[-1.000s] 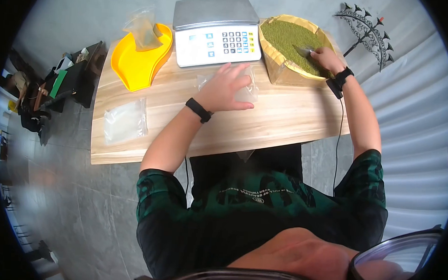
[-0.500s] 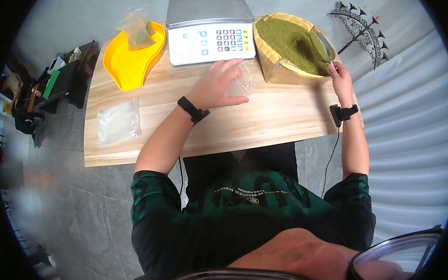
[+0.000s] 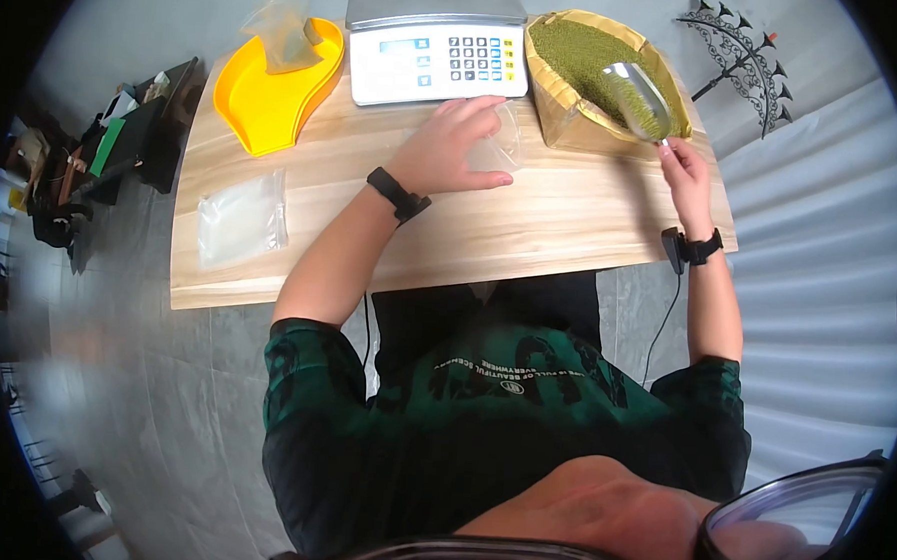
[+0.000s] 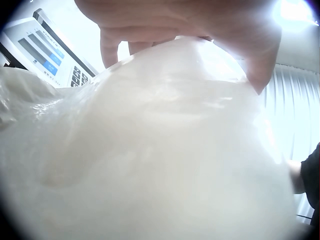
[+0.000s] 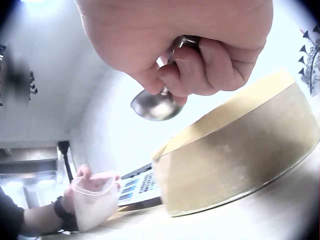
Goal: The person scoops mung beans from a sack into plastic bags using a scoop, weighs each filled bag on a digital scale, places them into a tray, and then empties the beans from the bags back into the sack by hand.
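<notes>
My right hand (image 3: 685, 175) grips the handle of a metal scoop (image 3: 660, 101), its fingers curled round it in the right wrist view. Small green grains (image 3: 632, 100) lie in the scoop, which is over the near right rim of a paper sack (image 3: 575, 130) full of the same grains. My left hand (image 3: 449, 150) holds a clear plastic bag (image 4: 150, 150) in front of the scale, thumb and fingers spread round its top. From the right wrist view the bag (image 5: 95, 207) stands upright with its mouth apart.
Behind the left hand stands a white scale (image 3: 438, 64) with a grey pan. To its left lies a yellow tray (image 3: 261, 107) bearing a plastic bag (image 3: 287, 45) with something in it. Flat clear bags (image 3: 241, 221) lie at the table's left. A black metal ornament (image 3: 743, 63) is beyond the sack.
The right hand has drawn back from inside the sack, lifting the scoop out of the grains to the near right rim. The left hand stays at the plastic bag.
</notes>
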The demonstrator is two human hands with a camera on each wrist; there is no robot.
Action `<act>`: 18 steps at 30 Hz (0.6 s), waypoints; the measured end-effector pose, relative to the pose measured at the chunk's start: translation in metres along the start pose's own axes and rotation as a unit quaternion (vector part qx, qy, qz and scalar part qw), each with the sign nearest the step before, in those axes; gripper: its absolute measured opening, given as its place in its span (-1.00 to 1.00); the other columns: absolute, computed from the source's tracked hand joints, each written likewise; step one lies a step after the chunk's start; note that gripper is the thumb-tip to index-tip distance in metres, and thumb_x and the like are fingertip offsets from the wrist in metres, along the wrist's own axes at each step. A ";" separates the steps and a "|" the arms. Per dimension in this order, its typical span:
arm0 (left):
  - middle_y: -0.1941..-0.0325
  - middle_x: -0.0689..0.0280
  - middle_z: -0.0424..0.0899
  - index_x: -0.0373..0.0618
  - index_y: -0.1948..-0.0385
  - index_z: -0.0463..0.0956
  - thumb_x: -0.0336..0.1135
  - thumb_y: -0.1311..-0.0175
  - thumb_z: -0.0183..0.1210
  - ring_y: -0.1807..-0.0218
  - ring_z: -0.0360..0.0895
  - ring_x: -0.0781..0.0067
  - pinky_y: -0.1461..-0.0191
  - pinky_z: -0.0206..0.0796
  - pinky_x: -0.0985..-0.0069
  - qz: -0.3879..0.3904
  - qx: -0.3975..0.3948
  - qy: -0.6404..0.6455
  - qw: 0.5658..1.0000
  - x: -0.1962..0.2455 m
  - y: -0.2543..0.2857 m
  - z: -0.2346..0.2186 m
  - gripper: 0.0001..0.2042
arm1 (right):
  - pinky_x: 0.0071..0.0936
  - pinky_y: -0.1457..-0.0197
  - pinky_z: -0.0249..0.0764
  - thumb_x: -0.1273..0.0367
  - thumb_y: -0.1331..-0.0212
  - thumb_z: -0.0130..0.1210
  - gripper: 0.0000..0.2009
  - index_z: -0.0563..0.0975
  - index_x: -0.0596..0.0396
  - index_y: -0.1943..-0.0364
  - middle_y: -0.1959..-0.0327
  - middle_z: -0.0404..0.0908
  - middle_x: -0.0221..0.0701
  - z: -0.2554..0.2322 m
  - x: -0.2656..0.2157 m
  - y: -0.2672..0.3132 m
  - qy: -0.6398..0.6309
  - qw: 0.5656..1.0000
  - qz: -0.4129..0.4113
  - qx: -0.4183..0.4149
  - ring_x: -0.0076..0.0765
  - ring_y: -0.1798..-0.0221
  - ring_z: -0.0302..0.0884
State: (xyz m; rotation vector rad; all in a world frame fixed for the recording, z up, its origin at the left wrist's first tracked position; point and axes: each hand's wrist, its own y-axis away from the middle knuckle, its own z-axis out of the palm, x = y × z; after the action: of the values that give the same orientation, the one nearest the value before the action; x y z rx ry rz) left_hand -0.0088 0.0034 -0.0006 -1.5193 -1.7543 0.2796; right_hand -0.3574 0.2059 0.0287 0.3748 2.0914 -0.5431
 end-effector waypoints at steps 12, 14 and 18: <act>-0.22 0.15 0.45 -0.18 0.30 0.40 -0.06 0.12 0.45 -0.11 0.39 0.03 -0.22 0.24 0.23 0.035 -0.009 0.007 0.999 0.006 -0.002 0.000 -0.50 | -0.51 0.19 0.41 0.30 -0.30 0.15 -0.73 0.58 0.26 0.10 0.35 0.63 -0.31 0.046 -0.087 0.021 0.146 0.958 -0.075 -0.234 -0.48 0.32 0.48; -0.19 0.17 0.46 -0.20 0.26 0.42 -0.06 0.13 0.45 -0.08 0.40 0.06 -0.21 0.24 0.24 0.036 0.000 0.006 0.999 0.005 -0.001 0.002 -0.49 | -0.43 0.22 0.43 0.27 -0.29 0.15 -0.70 0.58 0.28 0.12 0.38 0.63 -0.19 0.047 -0.097 0.013 0.181 0.944 -0.091 -0.259 -0.38 0.35 0.51; -0.10 0.20 0.49 -0.21 0.12 0.46 -0.09 0.13 0.45 -0.07 0.40 0.09 -0.21 0.23 0.25 0.056 0.007 -0.004 0.998 0.004 -0.001 0.002 -0.44 | -0.32 0.26 0.45 0.28 -0.24 0.17 -0.73 0.59 0.24 0.15 0.40 0.63 -0.12 0.050 -0.131 -0.001 0.257 0.909 -0.123 -0.303 -0.13 0.38 0.56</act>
State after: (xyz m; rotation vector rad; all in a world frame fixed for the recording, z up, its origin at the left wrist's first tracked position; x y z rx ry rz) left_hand -0.0109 0.0078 0.0007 -1.6107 -1.6738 0.3539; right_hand -0.2523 0.1725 0.1150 -0.1332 2.7008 0.1099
